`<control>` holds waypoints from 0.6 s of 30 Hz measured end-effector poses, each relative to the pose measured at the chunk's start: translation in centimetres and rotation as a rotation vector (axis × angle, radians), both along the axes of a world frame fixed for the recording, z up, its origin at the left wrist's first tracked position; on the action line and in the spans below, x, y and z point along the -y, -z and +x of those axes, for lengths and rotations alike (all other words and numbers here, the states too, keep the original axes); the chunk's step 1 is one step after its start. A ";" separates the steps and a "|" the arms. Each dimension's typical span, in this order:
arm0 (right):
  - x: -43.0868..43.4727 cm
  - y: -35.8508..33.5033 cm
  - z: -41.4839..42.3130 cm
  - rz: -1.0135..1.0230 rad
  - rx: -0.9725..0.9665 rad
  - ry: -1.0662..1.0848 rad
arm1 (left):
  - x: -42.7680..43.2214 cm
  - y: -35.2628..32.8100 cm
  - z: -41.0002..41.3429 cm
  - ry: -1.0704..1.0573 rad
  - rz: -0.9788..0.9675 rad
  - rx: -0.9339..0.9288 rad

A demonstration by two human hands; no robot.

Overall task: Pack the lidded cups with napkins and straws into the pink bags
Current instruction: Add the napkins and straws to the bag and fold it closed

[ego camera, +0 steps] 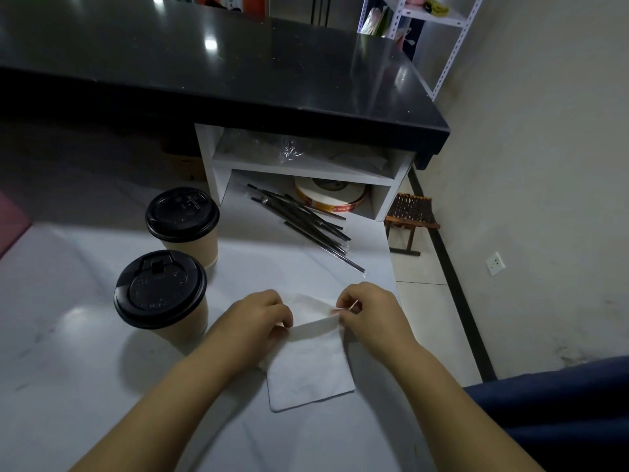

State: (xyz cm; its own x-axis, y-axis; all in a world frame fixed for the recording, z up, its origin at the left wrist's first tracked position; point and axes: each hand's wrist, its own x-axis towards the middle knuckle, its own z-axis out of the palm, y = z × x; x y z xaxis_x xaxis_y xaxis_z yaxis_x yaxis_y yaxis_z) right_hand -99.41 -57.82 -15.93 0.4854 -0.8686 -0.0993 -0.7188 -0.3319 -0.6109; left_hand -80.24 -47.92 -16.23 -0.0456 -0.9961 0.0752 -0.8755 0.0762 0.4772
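Left hand [258, 321] and right hand [367, 311] each pinch the far edge of a white napkin [309, 369] lying on the bench [85, 352]. To its left stand the near cup [160, 294] and far cup [183, 216], both lidded. Straws [306, 219] spill from the shelf [218, 172]'s lower compartment, which holds a round box [330, 195].

head view, angled down; near table [85, 386]

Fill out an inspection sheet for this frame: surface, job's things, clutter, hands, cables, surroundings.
Surface: white table, faintly scuffed.
Job's things: near cup and far cup upright, lidded, at left; straws loose by the shelf; napkins in front.
Clutter: round box in the shelf's lower bay.
Hands: left hand and right hand both pinch the top napkin's far edge.
Cables: nothing seen.
Surroundings: black counter, wooden stool, wall socket.
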 end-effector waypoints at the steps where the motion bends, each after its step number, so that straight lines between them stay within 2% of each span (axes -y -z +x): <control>1: 0.0 -0.1 -0.1 0.022 0.034 -0.004 | 0.0 -0.1 -0.1 -0.004 -0.047 0.013; 6: 0.4 -1.0 -0.5 0.143 0.143 -0.039 | 0.4 -0.3 -0.6 -0.025 -0.139 0.053; 11: 2.0 -2.1 -0.5 0.286 0.123 -0.137 | 2.3 -0.2 -0.1 0.036 -0.066 0.050; 15: 4.4 -1.8 0.3 0.089 0.029 -0.027 | 2.7 0.3 0.0 -0.084 0.023 -0.051; 18: 6.1 -1.2 1.2 -0.088 -0.157 0.072 | 3.1 0.5 0.1 -0.120 0.070 -0.068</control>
